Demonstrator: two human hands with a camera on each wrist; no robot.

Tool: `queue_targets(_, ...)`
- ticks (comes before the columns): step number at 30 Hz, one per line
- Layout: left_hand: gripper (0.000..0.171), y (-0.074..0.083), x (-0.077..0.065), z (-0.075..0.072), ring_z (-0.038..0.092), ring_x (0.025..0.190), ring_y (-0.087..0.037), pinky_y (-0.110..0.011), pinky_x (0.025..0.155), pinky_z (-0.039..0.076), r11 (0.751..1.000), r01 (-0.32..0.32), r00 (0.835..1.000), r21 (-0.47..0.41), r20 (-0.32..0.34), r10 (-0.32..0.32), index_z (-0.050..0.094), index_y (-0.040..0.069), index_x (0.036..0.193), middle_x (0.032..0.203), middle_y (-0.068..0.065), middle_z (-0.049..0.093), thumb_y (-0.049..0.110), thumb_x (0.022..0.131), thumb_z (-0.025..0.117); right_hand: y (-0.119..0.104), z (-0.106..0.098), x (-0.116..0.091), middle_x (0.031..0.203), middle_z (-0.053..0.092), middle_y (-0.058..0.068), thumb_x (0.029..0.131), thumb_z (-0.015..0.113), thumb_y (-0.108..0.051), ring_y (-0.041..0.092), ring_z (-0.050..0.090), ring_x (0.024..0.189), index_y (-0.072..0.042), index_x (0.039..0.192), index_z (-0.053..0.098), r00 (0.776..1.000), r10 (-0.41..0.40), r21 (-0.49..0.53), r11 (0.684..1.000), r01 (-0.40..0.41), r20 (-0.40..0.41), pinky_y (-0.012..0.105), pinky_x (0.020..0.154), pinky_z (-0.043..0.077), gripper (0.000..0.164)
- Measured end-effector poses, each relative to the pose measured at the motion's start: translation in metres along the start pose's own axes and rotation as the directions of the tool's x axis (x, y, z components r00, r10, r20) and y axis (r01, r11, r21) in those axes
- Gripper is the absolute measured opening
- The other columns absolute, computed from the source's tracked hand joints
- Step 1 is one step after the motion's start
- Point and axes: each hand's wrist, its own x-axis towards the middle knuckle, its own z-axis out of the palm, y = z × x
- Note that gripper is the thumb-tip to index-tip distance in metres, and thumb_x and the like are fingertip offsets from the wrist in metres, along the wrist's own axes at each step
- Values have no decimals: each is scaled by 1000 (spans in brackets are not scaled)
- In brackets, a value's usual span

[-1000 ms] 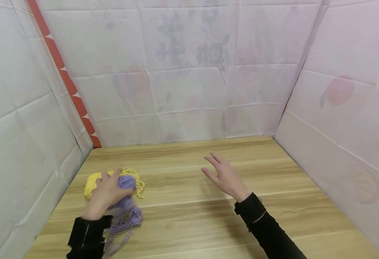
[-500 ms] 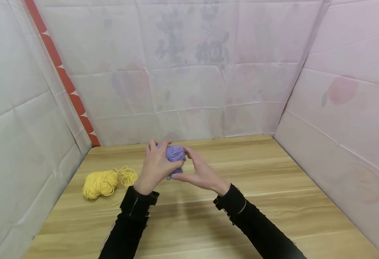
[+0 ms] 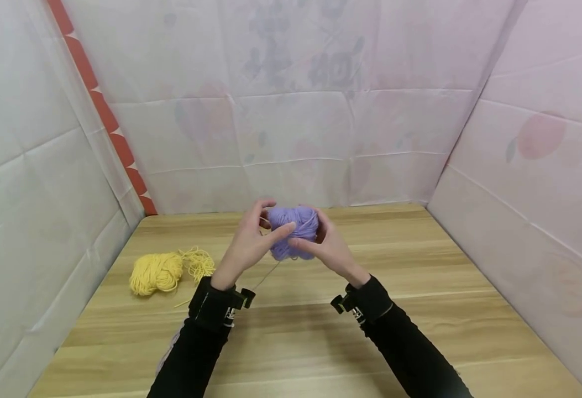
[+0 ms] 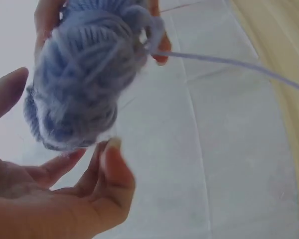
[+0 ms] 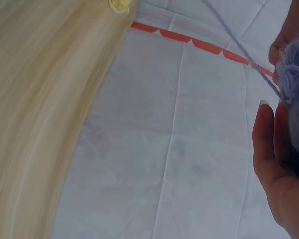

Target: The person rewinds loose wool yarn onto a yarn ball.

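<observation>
A ball of purple yarn (image 3: 294, 226) is held up over the table in the head view. My right hand (image 3: 335, 249) grips it from the right, thumb across the near side and fingers behind. My left hand (image 3: 248, 243) is at its left end, the thumb overlapping the ball in the head view. In the left wrist view, a gap shows between the left thumb (image 4: 10, 94) and the purple ball (image 4: 82, 79); the other fingers are loosely bent beside its end. A loose purple strand (image 5: 244, 50) runs taut from the ball.
A yellow yarn ball (image 3: 156, 273) with a tangle of loose strands (image 3: 198, 262) lies on the left of the wooden table (image 3: 291, 342). Some purple yarn (image 3: 168, 351) shows beside the left sleeve. White sheets (image 3: 295, 132) wall the table at back and sides.
The left hand has lifted the purple yarn ball from beside the yellow yarn and carried it right to the middle. The right hand has moved left and taken hold of it.
</observation>
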Motion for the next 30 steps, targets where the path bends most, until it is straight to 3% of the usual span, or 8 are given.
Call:
queue_targets(3,60,-1,2,4,56,101,-25,-31,76,54,1000,-2,999,-12,32,3,43,13,137,119,-12,54,36,88,69,-2,-6,0,123,54,17,84,71,-9,15,60,103,-6,140,39,1000,-1,-54,999,1,-11,27,83,56,65)
queue_targets(9,53,0,3,9,44,111,-25,-36,84,49,997,41,999,-68,28,-39,52,23,129,123,-9,42,42,84,72,-6,-11,0,121,55,18,84,71,-14,19,60,101,-8,139,42,1000,4,-126,992,-3,7,31,82,57,63)
queue_targets(16,59,-1,2,9,48,116,-26,-38,88,52,972,119,991,-203,77,-105,46,24,134,132,-8,37,39,83,74,-7,-12,0,121,54,18,85,69,-22,22,60,102,-11,141,39,999,37,-117,993,-33,34,34,82,57,65)
queue_targets(21,57,-5,2,7,57,112,-27,-38,87,55,955,123,987,-270,136,-89,43,23,137,133,-8,46,34,88,70,-4,-15,0,123,55,18,95,54,-29,18,62,102,-7,143,37,998,28,-71,997,-23,64,33,85,56,56)
queue_targets(26,47,-11,2,1,58,109,-26,-36,86,54,903,132,979,-408,199,-54,46,18,135,127,-13,53,25,92,65,-3,-21,1,99,63,2,101,39,-46,8,64,81,1,137,46,996,71,-34,997,-69,53,27,70,58,59)
queue_targets(30,42,-16,2,-6,57,112,-26,-36,91,52,864,147,982,-481,179,-68,49,16,133,130,-13,50,23,94,63,-2,-24,3,66,53,-4,102,33,-48,7,47,54,3,114,60,997,60,-48,997,-58,53,21,49,43,59)
